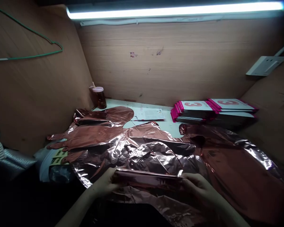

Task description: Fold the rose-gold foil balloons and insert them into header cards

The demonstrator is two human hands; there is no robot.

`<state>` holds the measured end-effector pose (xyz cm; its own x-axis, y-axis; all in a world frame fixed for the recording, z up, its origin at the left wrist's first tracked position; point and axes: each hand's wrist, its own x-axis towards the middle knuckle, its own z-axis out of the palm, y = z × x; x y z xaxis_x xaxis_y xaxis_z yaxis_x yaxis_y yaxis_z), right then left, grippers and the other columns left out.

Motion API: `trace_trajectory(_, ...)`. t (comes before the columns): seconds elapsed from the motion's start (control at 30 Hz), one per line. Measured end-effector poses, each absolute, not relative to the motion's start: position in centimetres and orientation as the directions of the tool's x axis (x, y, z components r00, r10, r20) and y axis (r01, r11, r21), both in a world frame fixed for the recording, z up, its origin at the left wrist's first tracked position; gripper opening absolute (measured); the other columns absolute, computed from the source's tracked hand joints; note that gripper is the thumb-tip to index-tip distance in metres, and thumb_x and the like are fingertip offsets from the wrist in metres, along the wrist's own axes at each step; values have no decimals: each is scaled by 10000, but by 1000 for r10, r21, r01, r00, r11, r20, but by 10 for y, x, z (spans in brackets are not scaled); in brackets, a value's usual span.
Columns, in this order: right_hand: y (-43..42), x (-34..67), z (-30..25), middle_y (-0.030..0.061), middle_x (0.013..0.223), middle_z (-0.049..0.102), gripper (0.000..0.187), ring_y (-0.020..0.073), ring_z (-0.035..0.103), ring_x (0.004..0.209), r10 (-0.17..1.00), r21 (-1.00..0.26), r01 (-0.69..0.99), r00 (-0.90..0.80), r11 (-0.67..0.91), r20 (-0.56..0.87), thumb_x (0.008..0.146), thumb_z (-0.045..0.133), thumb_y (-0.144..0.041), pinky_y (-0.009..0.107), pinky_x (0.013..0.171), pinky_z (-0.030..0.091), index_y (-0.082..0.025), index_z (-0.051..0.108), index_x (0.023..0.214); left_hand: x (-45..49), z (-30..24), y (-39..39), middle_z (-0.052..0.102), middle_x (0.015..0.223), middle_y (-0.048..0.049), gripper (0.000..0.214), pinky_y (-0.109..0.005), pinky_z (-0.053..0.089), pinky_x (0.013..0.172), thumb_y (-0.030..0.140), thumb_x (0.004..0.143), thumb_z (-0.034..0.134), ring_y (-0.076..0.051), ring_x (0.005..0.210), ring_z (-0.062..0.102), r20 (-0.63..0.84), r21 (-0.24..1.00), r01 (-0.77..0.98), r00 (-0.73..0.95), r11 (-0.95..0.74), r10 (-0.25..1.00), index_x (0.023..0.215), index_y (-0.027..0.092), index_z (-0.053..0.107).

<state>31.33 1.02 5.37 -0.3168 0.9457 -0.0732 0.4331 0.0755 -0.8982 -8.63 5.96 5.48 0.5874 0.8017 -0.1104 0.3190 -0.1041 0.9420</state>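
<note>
Between my two hands is a flat, folded foil balloon (148,180), shiny rose-copper in colour, held level near the front of the table. My left hand (106,182) grips its left end, and my right hand (196,186) grips its right end, fingers closed on both sides. Beneath and behind it lie more flat, crumpled foil balloons (94,135) of the same colour, spread over the work surface. Another large foil sheet (241,170) reaches down the right side. Some fingers are hidden behind the folded piece.
Pink-edged packets (194,108) printed with a 3 are stacked at the back right. A lidded jar (100,97) stands at the back left near a printed card (150,114). Wooden walls (156,63) enclose the table; a green hanger (30,57) hangs left. A plastic bag (59,167) sits lower left.
</note>
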Motion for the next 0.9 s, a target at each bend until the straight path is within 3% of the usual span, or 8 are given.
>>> trace_trajectory(0.07,4,319,43,86,939,725,312,270,690,887,956,-917,398,-263,-12,-127,780,690,-435,373,806,569,-179,736,954,-76,48,58,737,942,-77,383,-350,550,811,466,852,619,-258,900,673,-146,944,326,525,-40,838,1016,137,726)
trace_trajectory(0.13,-4,324,38,118,1211,673,519,313,644,1097,934,-929,368,-317,-38,-164,647,812,-314,429,944,516,-224,702,1146,-71,44,58,717,838,-67,407,-327,539,761,497,875,575,-240,825,655,-143,939,343,483,-36,864,895,119,724)
trace_trajectory(0.2,-12,328,42,124,1402,546,657,326,532,1267,882,-928,373,-432,-16,-189,639,827,-250,469,1041,431,-276,640,1268,-73,44,60,692,805,-59,399,-305,521,746,488,891,559,-218,790,637,-125,939,340,495,-59,860,847,120,705)
trace_trajectory(0.3,-19,329,52,109,1470,467,591,320,430,1354,832,-909,417,-510,16,-219,726,787,-285,480,1076,385,-315,621,1293,-79,45,61,680,844,-64,397,-292,504,751,471,920,514,-200,788,625,-98,948,305,544,-87,833,843,124,690)
trace_trajectory(0.43,-10,321,42,106,1269,651,341,288,598,1191,901,-930,366,-405,6,-154,885,595,-419,428,1006,469,-259,710,1163,-76,42,62,689,802,-74,443,-278,496,691,482,941,433,-211,761,635,-130,878,472,400,-82,907,818,116,650)
trace_trajectory(0.57,14,307,16,92,1010,734,444,276,671,1004,999,-907,420,-45,-6,-27,909,482,-522,382,894,535,-191,714,1090,-54,45,71,713,864,-125,418,-289,489,737,366,989,332,-244,845,676,-165,530,848,104,0,981,880,100,636)
trace_trajectory(0.8,50,297,-6,83,711,724,355,267,689,658,989,-526,841,150,-126,2,909,412,-407,320,557,474,-210,701,845,-21,60,83,715,874,-211,367,-445,505,768,321,966,396,-354,853,696,-145,222,963,-124,155,982,1055,67,645)
trace_trajectory(0.9,58,296,-8,81,648,701,321,271,669,589,986,-444,886,163,-135,24,915,441,-395,308,502,399,-230,697,813,-7,55,76,650,1186,-231,401,-546,420,984,205,957,356,-372,1165,582,38,142,981,-137,130,990,1278,72,557)
